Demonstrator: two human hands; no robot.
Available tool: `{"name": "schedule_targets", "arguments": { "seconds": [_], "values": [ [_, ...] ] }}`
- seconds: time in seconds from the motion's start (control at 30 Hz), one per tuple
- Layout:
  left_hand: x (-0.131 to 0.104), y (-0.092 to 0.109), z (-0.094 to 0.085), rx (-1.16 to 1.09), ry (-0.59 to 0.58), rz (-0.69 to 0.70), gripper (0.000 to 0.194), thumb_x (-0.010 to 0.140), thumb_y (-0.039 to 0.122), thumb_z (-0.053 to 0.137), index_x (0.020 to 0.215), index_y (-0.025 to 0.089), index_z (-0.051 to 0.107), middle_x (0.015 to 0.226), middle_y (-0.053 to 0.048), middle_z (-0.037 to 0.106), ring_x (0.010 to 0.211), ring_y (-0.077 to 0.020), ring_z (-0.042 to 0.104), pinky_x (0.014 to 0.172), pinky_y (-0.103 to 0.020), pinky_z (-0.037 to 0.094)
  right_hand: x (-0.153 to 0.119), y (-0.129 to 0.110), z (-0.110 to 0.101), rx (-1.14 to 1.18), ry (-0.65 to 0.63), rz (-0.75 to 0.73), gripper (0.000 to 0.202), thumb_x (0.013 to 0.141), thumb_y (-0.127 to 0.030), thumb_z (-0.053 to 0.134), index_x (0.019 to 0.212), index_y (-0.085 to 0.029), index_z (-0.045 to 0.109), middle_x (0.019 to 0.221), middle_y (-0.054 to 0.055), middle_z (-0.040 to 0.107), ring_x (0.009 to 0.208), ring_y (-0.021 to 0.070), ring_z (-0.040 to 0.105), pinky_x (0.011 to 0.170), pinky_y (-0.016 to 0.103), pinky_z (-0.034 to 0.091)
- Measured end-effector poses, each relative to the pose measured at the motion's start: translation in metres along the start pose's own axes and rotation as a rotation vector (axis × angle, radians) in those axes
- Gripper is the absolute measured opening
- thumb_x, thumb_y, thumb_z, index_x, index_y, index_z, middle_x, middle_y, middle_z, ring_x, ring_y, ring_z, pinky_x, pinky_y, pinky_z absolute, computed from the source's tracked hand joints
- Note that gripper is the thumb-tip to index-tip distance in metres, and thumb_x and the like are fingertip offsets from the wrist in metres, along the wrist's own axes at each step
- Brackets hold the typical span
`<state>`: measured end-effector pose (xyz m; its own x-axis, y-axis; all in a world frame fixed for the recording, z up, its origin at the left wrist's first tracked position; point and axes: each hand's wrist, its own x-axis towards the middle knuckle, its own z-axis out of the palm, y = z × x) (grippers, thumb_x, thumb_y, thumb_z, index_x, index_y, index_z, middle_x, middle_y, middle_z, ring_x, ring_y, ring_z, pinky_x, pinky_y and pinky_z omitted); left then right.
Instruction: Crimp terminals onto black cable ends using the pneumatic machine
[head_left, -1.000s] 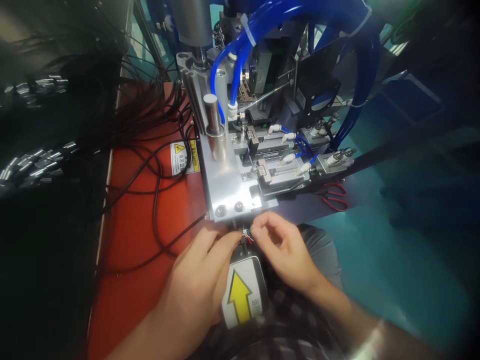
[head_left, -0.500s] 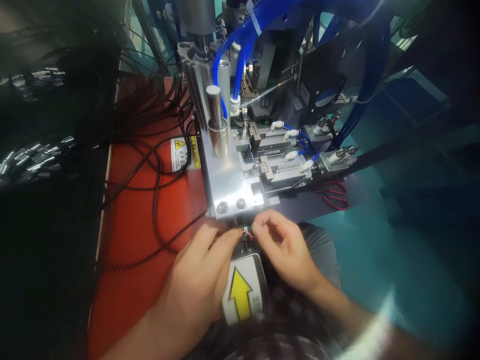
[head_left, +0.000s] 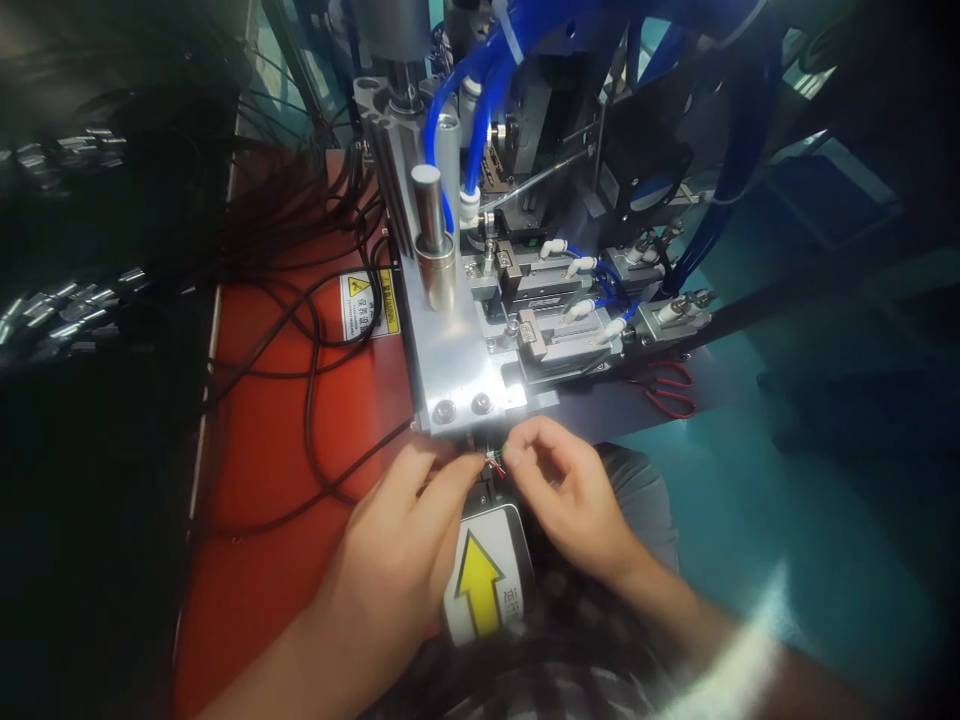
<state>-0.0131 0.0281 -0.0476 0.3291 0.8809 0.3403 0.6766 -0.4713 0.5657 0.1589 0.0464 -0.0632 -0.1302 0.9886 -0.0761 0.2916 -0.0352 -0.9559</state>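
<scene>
Just in front of the silver machine plate (head_left: 457, 370), my left hand (head_left: 409, 515) pinches the left side of a small cluster of thin wires (head_left: 495, 465), with red, white and green strands showing. On the right side of the cluster, my right hand (head_left: 566, 490) has thumb and forefinger pressed together on a thin greenish wire. Both sets of fingertips are close together but apart. Below them is a white panel with a yellow arrow (head_left: 480, 585). The wire ends are too small to make out clearly.
Black cables (head_left: 311, 400) loop over the red surface (head_left: 262, 450) at left, by a warning label (head_left: 370, 304). Metal clamps with white fittings and blue tubes (head_left: 487, 110) stand ahead. Red-handled pliers (head_left: 671, 390) lie at right. Hanging wires with shiny ends fill the far left.
The view has shifted very slightly. Both hands stay at the wires in nearly the same pose, and the red strands between them sit at a slightly different angle.
</scene>
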Motion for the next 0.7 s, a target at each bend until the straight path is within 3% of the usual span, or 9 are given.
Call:
{"name": "schedule_targets", "arguments": {
  "seconds": [0.3,0.7],
  "values": [
    [-0.0014,0.0002,0.0012,0.035,-0.003,0.002,0.024,0.091,0.007,0.05,0.111,0.015,0.061,0.096,-0.006,0.059,0.087,-0.0162,0.064,0.075,-0.024,0.053,-0.0018,0.0038,0.0029,-0.081,0.025,-0.055,0.011,0.089,-0.018,0.052,0.079,-0.02,0.054,0.071,-0.001,0.052,0.065,0.0143,0.048,0.062,0.027,0.041],
    [-0.003,-0.0007,0.0007,-0.032,0.004,-0.024,0.025,0.091,0.007,0.052,0.112,0.018,0.059,0.1,-0.004,0.057,0.089,-0.0132,0.063,0.078,-0.02,0.051,0.0026,-0.0026,-0.0046,-0.043,0.017,0.016,0.01,0.09,-0.021,0.054,0.083,-0.019,0.06,0.08,0.003,0.063,0.074,0.0175,0.058,0.069,0.029,0.046]
  ]
}}
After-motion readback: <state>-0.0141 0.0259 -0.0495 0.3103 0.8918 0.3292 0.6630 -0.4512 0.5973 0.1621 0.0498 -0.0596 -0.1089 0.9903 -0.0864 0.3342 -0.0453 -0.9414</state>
